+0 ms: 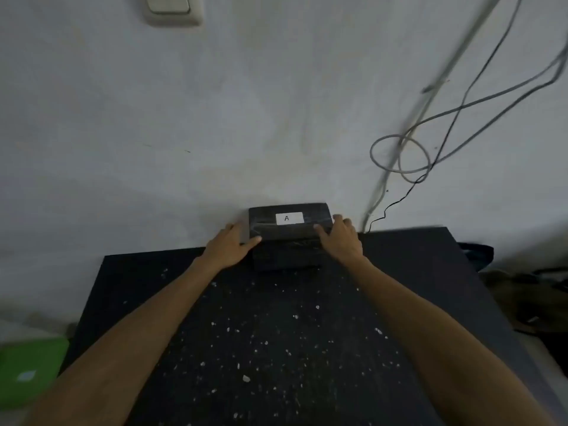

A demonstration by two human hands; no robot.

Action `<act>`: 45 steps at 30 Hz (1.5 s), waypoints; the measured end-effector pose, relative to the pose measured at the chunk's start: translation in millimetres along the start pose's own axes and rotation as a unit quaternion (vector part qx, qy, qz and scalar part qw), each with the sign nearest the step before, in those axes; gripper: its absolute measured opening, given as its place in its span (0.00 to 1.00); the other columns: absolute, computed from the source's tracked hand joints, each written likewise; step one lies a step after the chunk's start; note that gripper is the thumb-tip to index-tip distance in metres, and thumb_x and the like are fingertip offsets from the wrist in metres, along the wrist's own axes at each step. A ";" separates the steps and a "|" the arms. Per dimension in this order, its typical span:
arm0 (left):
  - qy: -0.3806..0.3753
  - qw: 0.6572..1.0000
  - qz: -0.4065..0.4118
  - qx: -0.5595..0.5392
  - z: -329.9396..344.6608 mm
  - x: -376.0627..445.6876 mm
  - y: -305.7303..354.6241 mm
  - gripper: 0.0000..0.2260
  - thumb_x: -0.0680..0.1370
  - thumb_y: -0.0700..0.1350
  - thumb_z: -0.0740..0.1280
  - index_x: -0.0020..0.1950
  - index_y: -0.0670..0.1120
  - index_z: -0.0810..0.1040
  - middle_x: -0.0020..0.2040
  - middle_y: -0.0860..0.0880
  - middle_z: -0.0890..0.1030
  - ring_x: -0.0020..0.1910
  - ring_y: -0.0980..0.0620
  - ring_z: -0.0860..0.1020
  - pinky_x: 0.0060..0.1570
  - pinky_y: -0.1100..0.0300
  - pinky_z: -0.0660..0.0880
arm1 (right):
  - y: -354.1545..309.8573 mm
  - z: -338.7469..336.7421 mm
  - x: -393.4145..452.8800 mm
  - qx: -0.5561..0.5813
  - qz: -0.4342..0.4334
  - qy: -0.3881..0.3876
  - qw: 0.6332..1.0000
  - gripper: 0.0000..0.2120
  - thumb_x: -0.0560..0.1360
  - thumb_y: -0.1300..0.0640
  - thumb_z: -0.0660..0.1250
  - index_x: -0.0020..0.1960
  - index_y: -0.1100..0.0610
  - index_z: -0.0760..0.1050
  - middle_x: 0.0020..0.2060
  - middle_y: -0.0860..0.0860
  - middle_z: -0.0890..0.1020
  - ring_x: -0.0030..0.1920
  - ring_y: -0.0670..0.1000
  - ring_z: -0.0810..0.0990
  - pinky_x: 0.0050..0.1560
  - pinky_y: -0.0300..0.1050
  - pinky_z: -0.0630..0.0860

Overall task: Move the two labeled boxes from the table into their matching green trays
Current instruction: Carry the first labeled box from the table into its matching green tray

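A black box with a white label reading A point(289, 223) sits at the far edge of the dark table point(276, 333), stacked on a second black box point(285, 259) whose label is hidden. My left hand point(229, 245) grips the top box's left end, thumb on its front corner. On the box's right end my right hand point(339, 238) holds on, fingers over the top edge. At the lower left, off the table, lies a green tray point(29, 368) with a small pale label on it.
A white wall rises right behind the boxes. Grey and black cables point(408, 155) hang down it at the right and drop behind the table. Dark bags point(522, 296) lie right of the table. White specks dot the tabletop.
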State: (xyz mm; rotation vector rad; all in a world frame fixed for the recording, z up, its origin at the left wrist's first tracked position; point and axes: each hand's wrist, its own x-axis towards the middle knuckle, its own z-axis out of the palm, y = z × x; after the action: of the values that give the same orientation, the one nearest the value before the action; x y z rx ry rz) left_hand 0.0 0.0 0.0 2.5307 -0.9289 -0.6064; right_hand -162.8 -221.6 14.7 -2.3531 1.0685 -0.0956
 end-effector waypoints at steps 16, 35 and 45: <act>0.041 0.935 -0.080 -0.343 33.5 56.6 4.3 0.26 0.75 0.61 0.68 0.67 0.49 0.73 0.61 0.49 0.78 0.58 0.50 0.77 0.53 0.59 0.72 | -9.5 25.1 38.9 0.154 0.074 0.000 0.985 0.33 0.74 0.41 0.68 0.70 0.59 0.64 0.61 0.59 0.77 0.60 0.61 0.77 0.58 0.56 0.76; 0.445 0.822 0.099 -0.342 -119.6 -196.0 152.0 0.33 0.66 0.71 0.70 0.65 0.55 0.70 0.58 0.54 0.77 0.55 0.60 0.77 0.52 0.69 0.75 | -107.1 -165.8 -188.4 0.373 -0.179 0.275 0.868 0.41 0.61 0.33 0.76 0.65 0.49 0.63 0.56 0.44 0.73 0.55 0.43 0.76 0.55 0.43 0.79; 0.509 0.783 0.151 -0.323 -157.4 -307.2 197.2 0.35 0.66 0.70 0.71 0.67 0.54 0.69 0.60 0.52 0.76 0.58 0.55 0.77 0.56 0.59 0.78 | -114.6 -227.1 -289.0 0.388 -0.250 0.273 0.844 0.42 0.67 0.35 0.73 0.73 0.50 0.61 0.64 0.46 0.73 0.62 0.45 0.74 0.60 0.43 0.76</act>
State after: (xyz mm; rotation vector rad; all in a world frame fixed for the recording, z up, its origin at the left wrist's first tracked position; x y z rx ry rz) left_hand -232.3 98.0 307.4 1.6061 -0.5224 0.4805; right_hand -346.0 -56.3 310.4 -1.7828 0.4383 -1.2134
